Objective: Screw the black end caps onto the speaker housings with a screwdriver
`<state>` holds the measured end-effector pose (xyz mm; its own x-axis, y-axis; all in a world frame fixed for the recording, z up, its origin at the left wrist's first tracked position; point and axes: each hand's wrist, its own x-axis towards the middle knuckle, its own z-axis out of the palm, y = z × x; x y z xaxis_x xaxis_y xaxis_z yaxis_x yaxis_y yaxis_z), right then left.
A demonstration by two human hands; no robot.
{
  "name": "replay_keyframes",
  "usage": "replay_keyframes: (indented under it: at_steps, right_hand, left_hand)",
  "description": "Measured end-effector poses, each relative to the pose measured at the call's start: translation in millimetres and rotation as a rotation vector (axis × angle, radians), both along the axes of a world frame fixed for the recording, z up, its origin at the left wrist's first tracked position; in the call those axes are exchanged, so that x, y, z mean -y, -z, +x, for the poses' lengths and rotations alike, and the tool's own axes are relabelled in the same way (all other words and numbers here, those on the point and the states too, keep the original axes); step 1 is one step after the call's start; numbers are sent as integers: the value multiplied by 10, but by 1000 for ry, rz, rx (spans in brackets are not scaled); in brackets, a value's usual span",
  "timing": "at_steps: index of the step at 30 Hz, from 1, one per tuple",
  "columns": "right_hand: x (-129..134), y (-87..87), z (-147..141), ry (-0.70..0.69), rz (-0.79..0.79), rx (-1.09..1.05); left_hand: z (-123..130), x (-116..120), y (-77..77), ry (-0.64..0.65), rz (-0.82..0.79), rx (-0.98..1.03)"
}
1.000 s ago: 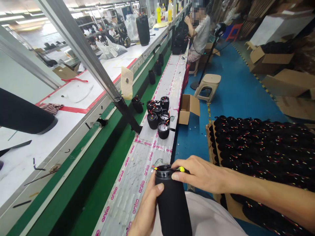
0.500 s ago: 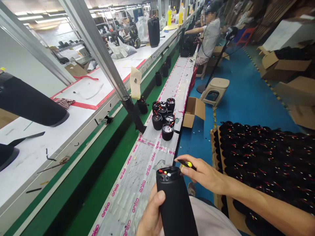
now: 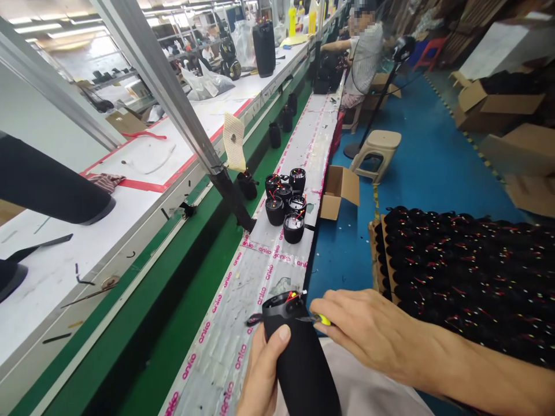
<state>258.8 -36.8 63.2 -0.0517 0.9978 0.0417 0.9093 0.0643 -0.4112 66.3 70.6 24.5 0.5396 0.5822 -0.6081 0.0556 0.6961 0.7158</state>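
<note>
My left hand (image 3: 264, 370) is wrapped round a black cylindrical speaker body (image 3: 306, 370), thumb on its front near the upper end. The speaker tilts, its open end up, with red and yellow wires showing inside the rim. A dark loop sticks out at the left of that rim. In my right hand (image 3: 368, 326) is a small yellow-handled knife (image 3: 322, 319), mostly covered by the fingers. Its thin blade points left and lies against the speaker's side just below the rim.
Several short black housings with wires (image 3: 293, 227) stand on the taped bench strip (image 3: 217, 352). Rows of black wired parts (image 3: 459, 271) fill the right. An open carton (image 3: 332, 202), a stool (image 3: 379, 150) and a metal post (image 3: 173, 98) stand nearby. A person (image 3: 364, 58) sits farther along.
My right hand has turned and come down, bringing the knife from beside the rim to the speaker's side. The speaker has tilted and shifted left, and a dark loop now shows at its rim.
</note>
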Motion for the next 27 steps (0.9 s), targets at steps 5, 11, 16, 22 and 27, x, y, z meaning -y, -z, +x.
replay_keyframes:
  at_steps: [5, 11, 16, 22, 27]
  right_hand:
    - [-95, -33, 40, -85, 12, 217]
    - [-166, -76, 85, -153, -11, 198]
    - [-104, -59, 25, -119, -2, 236]
    - [-20, 34, -47, -84, -13, 275]
    - [-5, 58, -70, -60, 8, 240]
  left_hand:
    - [-31, 10, 14, -9, 15, -81]
    - [-12, 15, -16, 28, 118, -94]
    - [-43, -14, 8, 96, 199, -133]
    - [-40, -4, 69, 57, 197, -117]
    - [-22, 6, 86, 59, 194, -96]
